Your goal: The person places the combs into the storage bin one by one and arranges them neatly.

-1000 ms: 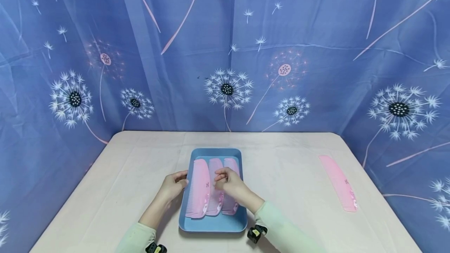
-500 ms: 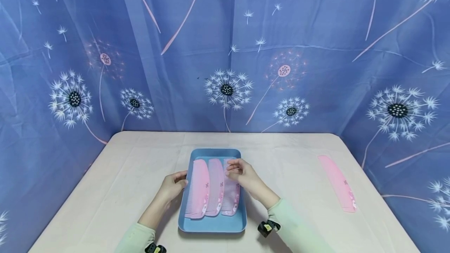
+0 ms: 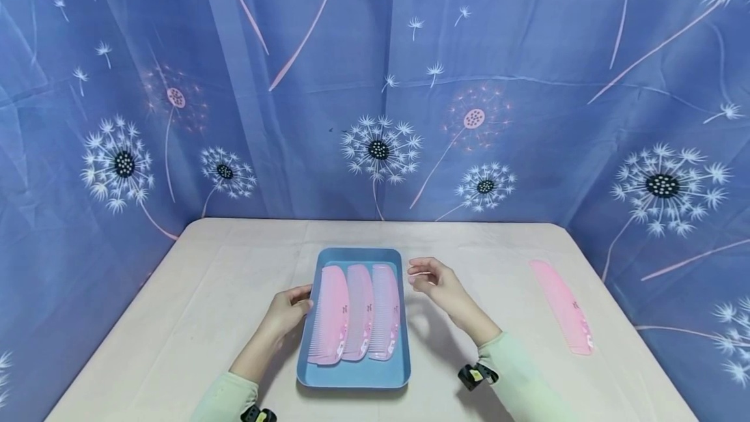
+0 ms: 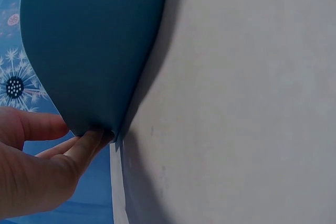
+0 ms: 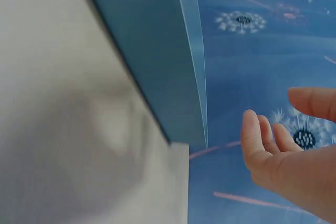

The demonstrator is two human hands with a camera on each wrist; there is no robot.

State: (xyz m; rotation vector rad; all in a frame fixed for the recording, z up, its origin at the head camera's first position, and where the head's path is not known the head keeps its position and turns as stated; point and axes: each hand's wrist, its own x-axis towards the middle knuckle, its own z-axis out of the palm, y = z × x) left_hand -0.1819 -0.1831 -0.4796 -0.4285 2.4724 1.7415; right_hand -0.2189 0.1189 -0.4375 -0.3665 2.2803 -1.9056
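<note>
Three pink combs lie side by side in a blue tray (image 3: pixel 351 379): a left comb (image 3: pixel 331 314), a middle comb (image 3: pixel 360 311) and a right comb (image 3: pixel 385 311), their teeth facing left. My left hand (image 3: pixel 287 311) holds the tray's left side; in the left wrist view its thumb is at the rim and its fingers are against the outer wall (image 4: pixel 100 40). My right hand (image 3: pixel 442 288) hovers just right of the tray with nothing in it. Its fingers are loosely bent and the thumb stands apart in the right wrist view.
Another pink comb (image 3: pixel 564 308) lies on the right part of the light tabletop (image 3: pixel 234 259). A blue curtain (image 3: pixel 293 148) with dandelion prints hangs behind the table and along both sides.
My right hand has moved from over the middle comb, across the right comb, to the right outside the tray. The right comb is now uncovered. My left hand stays at the tray.
</note>
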